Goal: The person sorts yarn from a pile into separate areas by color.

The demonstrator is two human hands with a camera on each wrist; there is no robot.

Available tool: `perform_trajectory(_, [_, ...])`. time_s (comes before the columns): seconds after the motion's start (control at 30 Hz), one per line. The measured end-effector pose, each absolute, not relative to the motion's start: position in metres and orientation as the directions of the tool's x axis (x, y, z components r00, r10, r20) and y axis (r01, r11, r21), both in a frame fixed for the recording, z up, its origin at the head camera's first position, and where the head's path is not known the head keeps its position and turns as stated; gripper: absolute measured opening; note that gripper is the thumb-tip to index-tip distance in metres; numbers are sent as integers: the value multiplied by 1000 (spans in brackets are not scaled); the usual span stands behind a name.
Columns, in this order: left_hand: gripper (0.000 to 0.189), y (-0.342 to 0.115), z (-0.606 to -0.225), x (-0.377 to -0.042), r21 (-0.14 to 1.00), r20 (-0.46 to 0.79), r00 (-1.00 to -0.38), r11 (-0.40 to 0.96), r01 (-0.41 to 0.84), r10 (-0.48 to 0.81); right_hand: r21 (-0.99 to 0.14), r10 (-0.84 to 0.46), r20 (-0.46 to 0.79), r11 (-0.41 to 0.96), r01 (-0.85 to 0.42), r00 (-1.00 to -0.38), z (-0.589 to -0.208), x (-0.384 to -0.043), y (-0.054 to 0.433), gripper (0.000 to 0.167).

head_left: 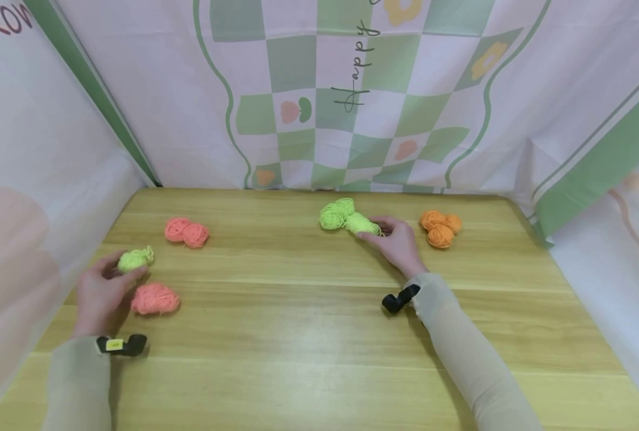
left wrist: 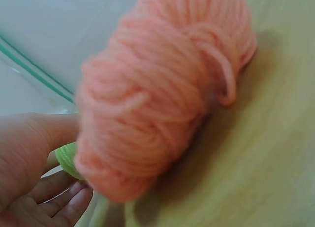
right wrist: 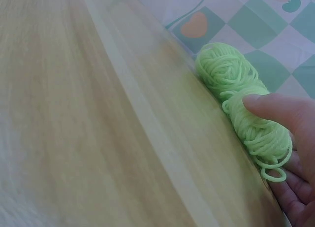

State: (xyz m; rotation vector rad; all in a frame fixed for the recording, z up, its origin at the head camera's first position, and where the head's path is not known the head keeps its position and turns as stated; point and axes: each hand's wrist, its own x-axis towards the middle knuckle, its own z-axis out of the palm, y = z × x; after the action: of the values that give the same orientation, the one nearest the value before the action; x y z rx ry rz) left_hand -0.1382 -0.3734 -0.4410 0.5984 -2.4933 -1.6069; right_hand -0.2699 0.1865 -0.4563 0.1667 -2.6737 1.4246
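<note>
Fingers (right wrist: pixel 270 105) pinch: left hand (head_left: pixel 97 292) a green ball (head_left: pixel 133 259), right hand (head_left: pixel 398 244) a green skein (head_left: pixel 361 223); we judge this keeps both wound.

Left green yarn ball (head_left: pixel 135 260): small, rounded, strands loose at upper right; pinched between thumb and fingers of the left grip (head_left: pixel 96 295), over the left side of the desk (head_left: pixel 298 347). Right green yarn ball (head_left: pixel 360 224): oblong, loops loose at right end; pinched by the right grip (head_left: pixel 398 243), beside two further green balls (head_left: pixel 332 216) near the back edge.
</note>
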Motion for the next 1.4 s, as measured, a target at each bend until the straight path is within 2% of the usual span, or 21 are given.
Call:
perform_trajectory(0.43, [80, -366, -421, -144, 821, -16, -923, 522, -232, -385, -812, -45, 164, 561, -161, -985, -458, -271, 187, 60])
perform_trajectory(0.63, [79, -357, -412, -148, 827, -6, -926, 519, -218, -378, -812, -46, 171, 559, -167, -984, -459, -271, 187, 59])
perform_trajectory(1.4, [61, -295, -401, -172, 836, 185, -960, 546, 43, -208, -821, -46, 155, 550, -155, -987, -458, -271, 187, 61])
